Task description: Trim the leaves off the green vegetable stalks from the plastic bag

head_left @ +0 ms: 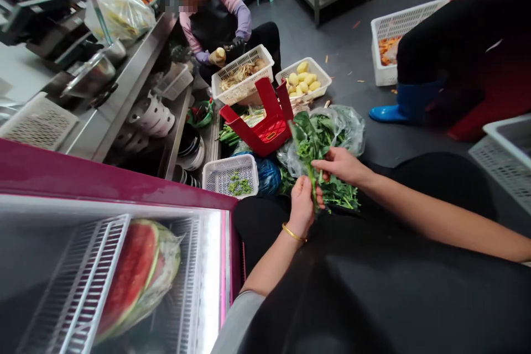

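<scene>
My left hand [303, 202] is wrapped round the lower stem of a leafy green vegetable stalk [307, 146] with a budding head, held upright above my lap. On the stalk's right side, my right hand [342, 166] pinches at the stem or a leaf; what exactly lies between its fingertips is partly hidden. Below and behind the hands, more leafy greens [341, 193] lie in and around a clear plastic bag [354, 121]. Small green pieces sit in a white perforated basket [211, 177] to the left.
An upturned red plastic stool [265, 138] stands beyond the greens. Behind it are a basket of peeled potatoes [305, 80] and a basket of peelings [243, 74], near a seated person [218, 16]. A glass-fronted fridge [207, 282] borders my left; another person's blue boot [394, 108] is right.
</scene>
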`<state>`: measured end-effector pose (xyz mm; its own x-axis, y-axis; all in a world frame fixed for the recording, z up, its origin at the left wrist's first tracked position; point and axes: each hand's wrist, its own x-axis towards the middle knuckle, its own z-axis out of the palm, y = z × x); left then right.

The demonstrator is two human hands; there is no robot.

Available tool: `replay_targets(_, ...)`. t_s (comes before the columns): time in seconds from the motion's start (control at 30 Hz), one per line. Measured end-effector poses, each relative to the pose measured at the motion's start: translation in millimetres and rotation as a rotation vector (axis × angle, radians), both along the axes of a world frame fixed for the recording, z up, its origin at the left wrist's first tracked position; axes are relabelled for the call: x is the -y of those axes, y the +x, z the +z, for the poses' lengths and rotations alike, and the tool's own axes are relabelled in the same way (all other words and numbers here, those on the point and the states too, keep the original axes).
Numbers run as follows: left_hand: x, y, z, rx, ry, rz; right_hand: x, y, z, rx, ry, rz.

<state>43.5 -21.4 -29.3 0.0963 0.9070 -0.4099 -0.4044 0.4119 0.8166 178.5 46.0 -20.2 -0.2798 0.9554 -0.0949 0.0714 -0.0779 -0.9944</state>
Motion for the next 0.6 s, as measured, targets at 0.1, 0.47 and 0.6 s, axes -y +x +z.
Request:
replay_targets(0.1, -7.7, -6.3, -0.3, 0.074, -0.087, 0.148, 31.0, -6.3, 1.8, 0.129, 0.243, 0.049)
replay_targets(0.47, -0.6, -6.0, 0.9, 0.123, 0.067, -0.198, 2.1, 5.4, -7.7, -0.119, -0.120, 0.100)
replay_targets(0.6, -6.4, -1.1, -2.3, 0.017, 0.068, 0.082, 29.5, -8.1, -18.5, 0.201, 0.222, 0.026)
